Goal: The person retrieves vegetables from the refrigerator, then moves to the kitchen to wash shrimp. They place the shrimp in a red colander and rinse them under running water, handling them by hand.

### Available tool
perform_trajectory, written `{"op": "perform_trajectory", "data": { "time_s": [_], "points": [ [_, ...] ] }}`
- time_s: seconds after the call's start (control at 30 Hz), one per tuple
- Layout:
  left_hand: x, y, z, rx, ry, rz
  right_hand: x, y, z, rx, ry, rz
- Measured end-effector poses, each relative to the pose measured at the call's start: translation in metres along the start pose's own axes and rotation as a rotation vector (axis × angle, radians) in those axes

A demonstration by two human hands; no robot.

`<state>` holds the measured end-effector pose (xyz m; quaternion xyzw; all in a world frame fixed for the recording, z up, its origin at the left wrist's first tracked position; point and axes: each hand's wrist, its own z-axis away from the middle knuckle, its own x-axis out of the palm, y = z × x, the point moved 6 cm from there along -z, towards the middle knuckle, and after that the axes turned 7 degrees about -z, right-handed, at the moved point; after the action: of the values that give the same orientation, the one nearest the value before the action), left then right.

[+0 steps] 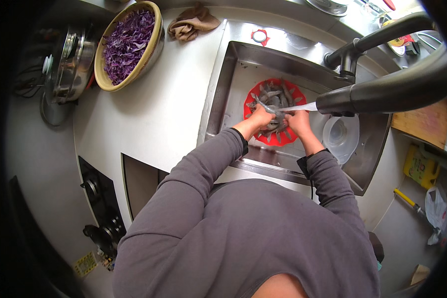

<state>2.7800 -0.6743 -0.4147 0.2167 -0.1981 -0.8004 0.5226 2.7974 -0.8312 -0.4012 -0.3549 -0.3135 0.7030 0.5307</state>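
Observation:
A red scalloped plastic plate or basin (302, 97) lies in the stainless steel sink (223, 87), heaped with grey raw seafood, seemingly shrimp (271, 97). Water runs from the dark faucet spout (335, 102) onto the heap. Above the left part of the red plate, my left hand (262, 116) has its fingers on one grey shrimp. My right hand (297, 121) is at the right part, fingertips pinched together near the same shrimp; whether it grips it is hidden by the water and fingers. To the right, a translucent plastic bowl (350, 139) sits in the sink.
On the counter at left stand a yellow basket (100, 70) of shredded purple cabbage (128, 44) and a steel pot (74, 70). A brown cloth (193, 23) lies behind. A sink stopper (259, 36) rests on the back rim. At right are a wooden cutting board (424, 123) and a yellow jug (421, 167).

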Motion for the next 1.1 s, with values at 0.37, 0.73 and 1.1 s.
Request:
{"op": "perform_trajectory", "data": {
  "time_s": [0.37, 0.73, 1.1],
  "points": [
    [0.003, 0.041, 0.022, 0.29, -0.173, 0.048, -0.009, -0.035, 0.001, -0.074, 0.095, -0.209],
    [-0.004, 0.044, 0.028, 0.314, -0.056, -0.034, -0.029, -0.032, 0.001, -0.104, 0.162, -0.415],
    [-0.01, 0.011, -0.024, 0.33, 0.409, -0.546, -0.004, -0.011, -0.039, -0.375, 0.14, 0.713]
  ]
}}
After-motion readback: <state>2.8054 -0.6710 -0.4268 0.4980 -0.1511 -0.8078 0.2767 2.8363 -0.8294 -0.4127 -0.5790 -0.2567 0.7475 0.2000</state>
